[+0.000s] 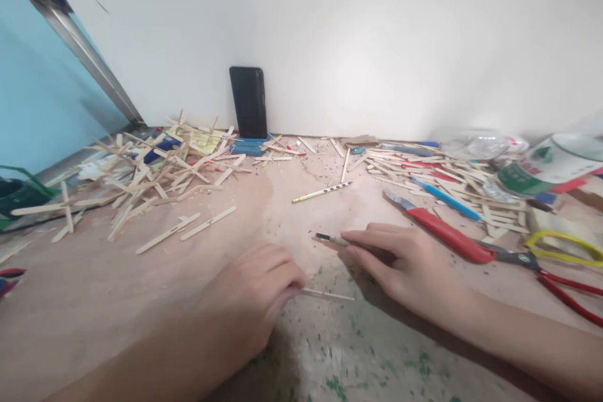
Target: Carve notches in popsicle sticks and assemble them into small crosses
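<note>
My left hand (257,292) rests knuckles-up on the worn table, fingers curled around a thin wooden stick (330,294) that pokes out to the right. My right hand (400,264) lies just right of it, fingers pinched on a small dark-tipped tool (328,239) that points left along the surface. The two hands are close together but apart.
A heap of wooden craft sticks (146,169) fills the back left. More sticks (424,173), a red utility knife (443,231), red-handled pliers (541,267), a blue pen (445,198), a tape roll (551,166) lie right. A black phone (248,102) leans on the wall. A pencil (321,192) lies mid-table.
</note>
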A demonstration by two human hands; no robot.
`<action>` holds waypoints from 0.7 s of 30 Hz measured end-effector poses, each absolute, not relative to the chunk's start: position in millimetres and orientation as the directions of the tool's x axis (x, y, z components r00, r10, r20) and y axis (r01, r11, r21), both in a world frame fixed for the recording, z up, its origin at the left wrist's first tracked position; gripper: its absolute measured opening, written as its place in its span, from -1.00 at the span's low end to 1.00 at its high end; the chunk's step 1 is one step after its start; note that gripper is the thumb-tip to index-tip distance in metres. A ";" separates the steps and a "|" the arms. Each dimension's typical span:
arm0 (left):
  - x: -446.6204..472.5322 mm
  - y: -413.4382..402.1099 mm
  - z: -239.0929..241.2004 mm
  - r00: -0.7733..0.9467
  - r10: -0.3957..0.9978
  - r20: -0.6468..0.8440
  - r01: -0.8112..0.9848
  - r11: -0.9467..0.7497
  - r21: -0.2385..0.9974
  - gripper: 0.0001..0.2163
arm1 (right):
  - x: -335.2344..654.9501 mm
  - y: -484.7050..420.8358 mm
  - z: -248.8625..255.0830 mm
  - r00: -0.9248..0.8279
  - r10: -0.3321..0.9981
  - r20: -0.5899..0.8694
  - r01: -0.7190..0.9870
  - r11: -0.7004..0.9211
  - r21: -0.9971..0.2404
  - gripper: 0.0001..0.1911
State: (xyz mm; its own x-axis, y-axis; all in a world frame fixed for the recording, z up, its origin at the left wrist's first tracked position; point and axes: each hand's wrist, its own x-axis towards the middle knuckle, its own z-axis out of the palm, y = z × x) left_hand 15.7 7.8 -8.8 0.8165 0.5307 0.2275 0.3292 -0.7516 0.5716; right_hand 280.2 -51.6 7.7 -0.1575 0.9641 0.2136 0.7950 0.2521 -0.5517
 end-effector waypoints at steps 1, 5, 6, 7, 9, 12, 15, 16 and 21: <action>16.3 7.9 -6.5 0.830 0.508 0.229 0.297 -0.751 0.590 -0.76 | 279.1 -52.6 8.2 -0.176 0.960 0.216 0.805 0.267 -0.529 -0.72; 18.6 2.2 19.1 0.845 0.532 0.057 0.302 -0.563 0.769 -0.77 | 276.0 -59.9 15.3 -0.239 0.949 0.207 0.805 0.312 -0.504 -0.69; 19.1 -0.6 26.6 0.831 0.556 0.004 0.331 -0.501 0.800 -0.78 | 275.7 -62.8 18.5 -0.239 0.953 0.188 0.801 0.303 -0.517 -0.69; 19.3 -3.3 33.0 0.819 0.572 -0.033 0.354 -0.461 0.814 -0.80 | 275.4 -66.3 21.9 -0.231 0.959 0.163 0.795 0.283 -0.536 -0.70; 19.2 -8.1 40.4 0.822 0.569 -0.037 0.375 -0.490 0.787 -0.79 | 274.9 -74.8 28.9 -0.179 0.978 0.112 0.783 0.210 -0.585 -0.71; 18.1 -11.0 36.4 0.857 0.514 0.023 0.361 -0.633 0.685 -0.76 | 272.0 -87.9 38.2 -0.047 0.998 0.050 0.734 0.069 -0.676 -0.72; 16.9 -9.7 23.2 0.874 0.482 0.052 0.336 -0.680 0.652 -0.74 | 266.9 -96.4 49.6 0.046 0.999 -0.002 0.597 -0.030 -0.802 -0.67; 16.7 -8.7 19.2 0.877 0.476 0.062 0.329 -0.689 0.646 -0.74 | 265.5 -97.5 54.4 0.071 0.997 -0.013 0.540 -0.049 -0.840 -0.66; 16.7 -3.3 9.4 0.890 0.446 0.093 0.293 -0.718 0.631 -0.80 | 267.5 -91.8 73.5 0.142 0.987 -0.074 0.169 -0.098 -0.981 -0.69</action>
